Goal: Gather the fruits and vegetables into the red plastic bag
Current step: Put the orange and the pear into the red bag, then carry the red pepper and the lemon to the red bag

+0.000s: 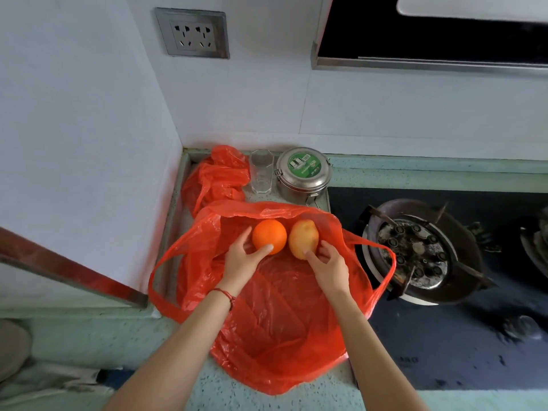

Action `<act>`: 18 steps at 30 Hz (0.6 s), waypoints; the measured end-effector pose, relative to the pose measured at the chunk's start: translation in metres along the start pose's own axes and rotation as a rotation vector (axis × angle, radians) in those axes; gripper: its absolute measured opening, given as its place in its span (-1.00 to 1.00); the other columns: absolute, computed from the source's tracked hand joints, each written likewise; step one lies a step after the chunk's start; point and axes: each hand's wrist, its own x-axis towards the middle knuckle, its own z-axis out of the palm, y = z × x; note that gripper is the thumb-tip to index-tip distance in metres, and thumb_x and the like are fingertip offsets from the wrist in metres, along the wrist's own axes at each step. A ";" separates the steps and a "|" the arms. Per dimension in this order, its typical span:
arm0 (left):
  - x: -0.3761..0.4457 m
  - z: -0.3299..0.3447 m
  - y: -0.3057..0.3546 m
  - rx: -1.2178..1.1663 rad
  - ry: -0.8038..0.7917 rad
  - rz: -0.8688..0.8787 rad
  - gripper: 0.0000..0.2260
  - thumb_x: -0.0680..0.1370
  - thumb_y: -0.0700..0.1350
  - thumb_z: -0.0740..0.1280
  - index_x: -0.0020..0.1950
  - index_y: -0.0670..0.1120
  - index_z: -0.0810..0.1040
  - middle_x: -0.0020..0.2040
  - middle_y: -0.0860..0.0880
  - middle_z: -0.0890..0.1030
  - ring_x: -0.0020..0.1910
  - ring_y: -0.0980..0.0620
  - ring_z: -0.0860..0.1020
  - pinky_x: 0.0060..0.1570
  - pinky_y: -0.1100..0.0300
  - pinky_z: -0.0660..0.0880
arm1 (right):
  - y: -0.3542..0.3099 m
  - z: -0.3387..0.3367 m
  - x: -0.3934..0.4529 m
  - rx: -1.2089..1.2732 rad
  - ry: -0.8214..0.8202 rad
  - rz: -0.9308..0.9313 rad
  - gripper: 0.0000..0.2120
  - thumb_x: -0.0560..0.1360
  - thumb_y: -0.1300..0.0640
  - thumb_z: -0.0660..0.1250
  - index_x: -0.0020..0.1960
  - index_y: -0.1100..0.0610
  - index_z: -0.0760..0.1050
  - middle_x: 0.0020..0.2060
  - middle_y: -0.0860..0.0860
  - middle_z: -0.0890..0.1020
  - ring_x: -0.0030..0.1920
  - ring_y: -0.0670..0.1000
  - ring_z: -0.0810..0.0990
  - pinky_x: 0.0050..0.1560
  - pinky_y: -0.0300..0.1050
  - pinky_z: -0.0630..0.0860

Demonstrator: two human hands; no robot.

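Left hand is cupped on the orange, thumb on its near side, fingers around the left. Right hand pinches the near end of the potato, thumb and fingers wrapped on it. Both items sit side by side, almost touching, at the far part of the red plastic bag, which is spread wide on the countertop. Can't tell for sure if they're inside the mouth or resting on top of the film; the far rim seems to rise behind them, so probably inside.

Step looks like placing/settling the two pieces into the bag. No other loose produce is visible. A second crumpled red bag sits in the corner beside a glass and steel tin; contents hidden.

Next move likely: let go of both, check they don't roll toward the burner, then gather the handle loops. Film is thin and slack, so lift by both handles evenly.
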 end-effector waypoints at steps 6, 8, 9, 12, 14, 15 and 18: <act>-0.030 -0.007 -0.002 0.174 0.006 0.189 -0.49 0.43 -0.02 0.41 0.33 -0.13 0.40 0.31 -0.13 0.48 0.28 -0.05 0.44 0.28 0.05 0.37 | 0.006 -0.011 -0.040 -0.014 0.053 -0.063 -0.39 0.42 -0.12 0.36 0.39 0.07 0.31 0.31 0.03 0.48 0.28 0.01 0.46 0.27 -0.07 0.42; -0.041 -0.008 -0.005 0.240 -0.004 0.271 -0.52 0.44 -0.03 0.40 0.31 -0.14 0.41 0.28 -0.15 0.49 0.28 -0.08 0.44 0.27 -0.01 0.39 | 0.010 -0.015 -0.055 -0.053 0.084 -0.106 -0.39 0.43 -0.13 0.35 0.39 0.06 0.30 0.36 0.03 0.43 0.35 0.01 0.39 0.35 -0.03 0.36; -0.046 -0.008 -0.006 0.283 -0.022 0.315 -0.52 0.45 -0.03 0.40 0.31 -0.15 0.41 0.28 -0.16 0.49 0.28 -0.09 0.43 0.29 0.02 0.37 | 0.012 -0.018 -0.062 -0.084 0.094 -0.127 -0.39 0.43 -0.13 0.34 0.40 0.06 0.29 0.37 0.03 0.41 0.37 0.02 0.36 0.37 -0.02 0.33; -0.061 -0.007 -0.012 0.393 -0.098 0.431 -0.51 0.46 0.00 0.37 0.32 -0.17 0.41 0.29 -0.19 0.48 0.32 -0.12 0.39 0.30 0.20 0.26 | 0.021 -0.027 -0.086 -0.206 0.141 -0.178 -0.41 0.46 -0.16 0.29 0.41 0.03 0.27 0.39 0.01 0.37 0.41 0.01 0.30 0.36 -0.03 0.30; -0.072 -0.003 -0.015 0.463 -0.138 0.512 -0.45 0.44 0.13 0.28 0.31 -0.18 0.42 0.29 -0.19 0.48 0.32 -0.13 0.39 0.31 0.15 0.28 | 0.030 -0.033 -0.101 -0.292 0.208 -0.210 -0.44 0.49 -0.16 0.25 0.41 0.04 0.27 0.39 0.00 0.36 0.41 0.00 0.28 0.34 -0.03 0.31; -0.078 0.000 -0.017 0.503 -0.156 0.552 -0.41 0.43 0.18 0.21 0.31 -0.18 0.42 0.30 -0.19 0.48 0.33 -0.14 0.39 0.33 0.09 0.30 | 0.036 -0.037 -0.108 -0.329 0.244 -0.220 -0.45 0.50 -0.15 0.23 0.41 0.06 0.27 0.39 0.00 0.37 0.41 0.00 0.27 0.35 -0.02 0.31; -0.095 0.013 -0.019 0.611 -0.230 0.634 -0.36 0.43 0.23 0.10 0.34 -0.16 0.39 0.34 -0.17 0.44 0.37 -0.14 0.34 0.36 -0.01 0.29 | 0.056 -0.052 -0.131 -0.408 0.320 -0.211 -0.48 0.52 -0.11 0.22 0.41 0.10 0.29 0.39 0.05 0.38 0.42 0.05 0.26 0.38 0.03 0.28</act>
